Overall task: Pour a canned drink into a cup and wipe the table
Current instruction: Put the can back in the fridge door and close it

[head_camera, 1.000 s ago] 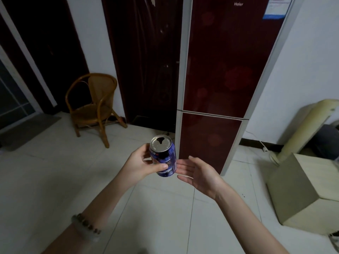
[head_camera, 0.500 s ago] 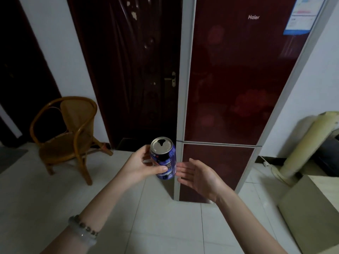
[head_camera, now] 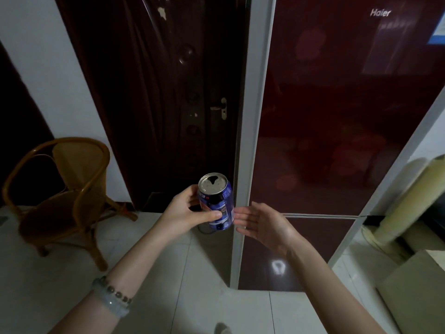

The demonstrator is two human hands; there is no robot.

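Note:
A blue drink can [head_camera: 218, 203] with its top opened is held upright in front of me, at mid-frame. My left hand [head_camera: 185, 213] grips it from the left, thumb across the front and fingers behind. Just right of the can, my right hand [head_camera: 265, 225] is held flat with straight fingers, palm facing the can, its fingertips a little apart from it. No cup, cloth or table is in view.
A tall dark-red fridge [head_camera: 337, 116] stands directly ahead, a dark door [head_camera: 168, 92] to its left. A rattan chair [head_camera: 65, 196] sits on the left. A pale fan [head_camera: 409, 196] and a beige box [head_camera: 419, 290] stand on the right. The floor is light tile [head_camera: 60, 273].
The view has tilted up and closed in on the fridge and door. Both hands and the can keep the same pose relative to each other.

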